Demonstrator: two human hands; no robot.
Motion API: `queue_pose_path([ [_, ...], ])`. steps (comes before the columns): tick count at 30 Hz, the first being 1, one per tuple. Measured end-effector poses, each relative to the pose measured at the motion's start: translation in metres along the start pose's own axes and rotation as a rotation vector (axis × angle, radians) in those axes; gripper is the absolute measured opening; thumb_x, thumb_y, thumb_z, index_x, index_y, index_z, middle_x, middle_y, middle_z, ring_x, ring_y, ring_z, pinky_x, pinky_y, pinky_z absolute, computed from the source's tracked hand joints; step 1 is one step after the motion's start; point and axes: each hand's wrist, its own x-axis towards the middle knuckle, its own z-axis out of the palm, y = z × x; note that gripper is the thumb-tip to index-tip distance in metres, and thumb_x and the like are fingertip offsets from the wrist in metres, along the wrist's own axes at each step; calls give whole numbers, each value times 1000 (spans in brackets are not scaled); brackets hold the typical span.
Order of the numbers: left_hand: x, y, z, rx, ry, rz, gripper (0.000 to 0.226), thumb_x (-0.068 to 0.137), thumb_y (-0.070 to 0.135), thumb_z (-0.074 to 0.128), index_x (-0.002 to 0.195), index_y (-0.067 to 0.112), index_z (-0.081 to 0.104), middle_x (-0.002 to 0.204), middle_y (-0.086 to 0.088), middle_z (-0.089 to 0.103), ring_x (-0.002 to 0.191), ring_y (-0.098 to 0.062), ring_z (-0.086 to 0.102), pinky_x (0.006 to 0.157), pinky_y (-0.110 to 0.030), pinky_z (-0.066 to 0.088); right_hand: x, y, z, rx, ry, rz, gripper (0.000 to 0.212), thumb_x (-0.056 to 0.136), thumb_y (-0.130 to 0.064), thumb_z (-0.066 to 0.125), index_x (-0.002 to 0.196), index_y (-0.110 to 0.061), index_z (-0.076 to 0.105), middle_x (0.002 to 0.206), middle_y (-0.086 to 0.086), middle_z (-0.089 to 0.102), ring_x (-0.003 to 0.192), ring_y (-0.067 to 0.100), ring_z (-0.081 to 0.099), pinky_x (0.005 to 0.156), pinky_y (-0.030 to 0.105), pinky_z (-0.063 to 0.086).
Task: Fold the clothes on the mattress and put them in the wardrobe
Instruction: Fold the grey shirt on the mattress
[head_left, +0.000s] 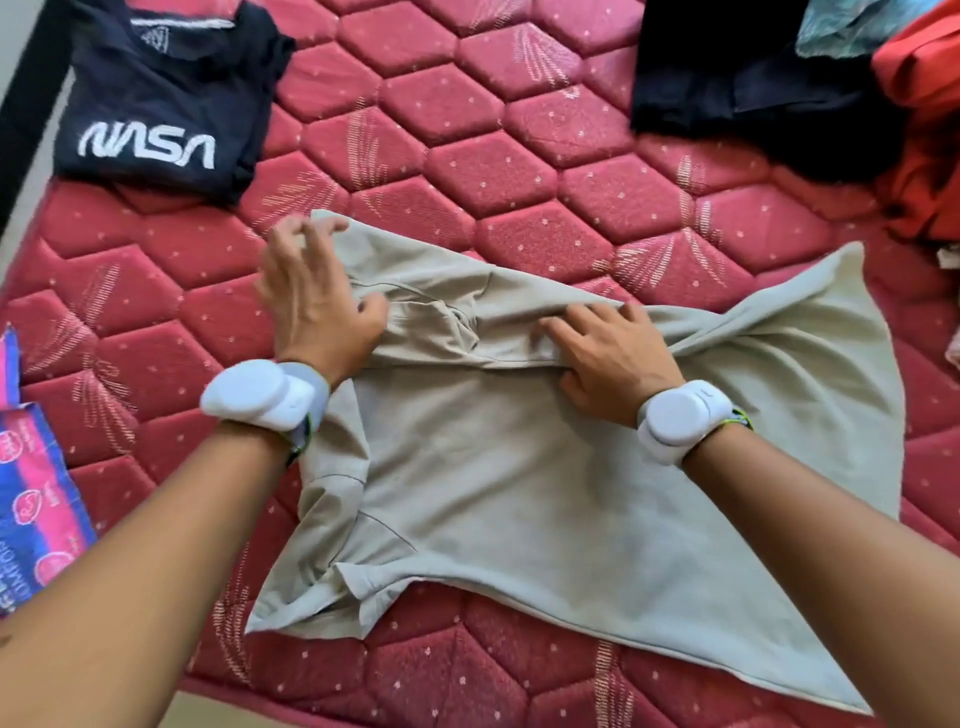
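Observation:
A pale grey-green polo shirt (519, 493) lies spread on the red quilted mattress (467, 130), its upper part folded down along a crease across the middle. My left hand (311, 296) sits at the shirt's upper left corner with fingers spread and slightly bent, blurred, the thumb touching the cloth near the collar. My right hand (613, 353) presses flat on the folded edge at the centre right, fingers stretched along the crease. A folded black NASA T-shirt (156, 104) lies at the upper left.
A heap of unfolded clothes occupies the upper right: a black garment (737, 78), an orange one (919, 104) and a light blue one (852, 26). A pink and blue printed label (36, 493) shows at the mattress's left edge. Both wrists carry white bands.

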Motion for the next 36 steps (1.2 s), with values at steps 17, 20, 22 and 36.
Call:
queue_pose_path([
  [17, -52, 170, 93, -24, -371, 788, 23, 63, 10, 43, 83, 14, 55, 80, -10, 53, 66, -33, 53, 55, -38, 41, -133, 146, -15, -372, 351, 535, 12, 81, -8, 50, 75, -17, 50, 65, 7, 50, 61, 30, 53, 75, 42, 26],
  [20, -62, 157, 94, 76, -370, 809, 21, 64, 14, 39, 79, 18, 53, 77, -7, 51, 65, -30, 53, 57, -38, 36, -169, 120, 15, -270, 216, 508, 12, 72, -7, 61, 74, -15, 53, 69, 9, 52, 63, 31, 53, 71, 43, 26],
  [22, -68, 157, 96, 139, -358, 772, 19, 66, 15, 47, 83, 17, 55, 80, -8, 52, 69, -31, 54, 60, -38, 37, -186, 115, 23, -142, 83, 670, 20, 63, -8, 65, 79, -13, 54, 80, 14, 52, 70, 33, 53, 69, 43, 27],
  [36, -99, 251, 131, 198, -291, 790, 50, 63, 32, 67, 110, 18, 58, 96, -7, 57, 76, -28, 57, 62, -34, 39, -184, 184, 53, 1549, 354, 1539, 94, 39, -98, 54, 111, -37, 53, 117, -1, 63, 104, 25, 63, 95, 46, 49],
])
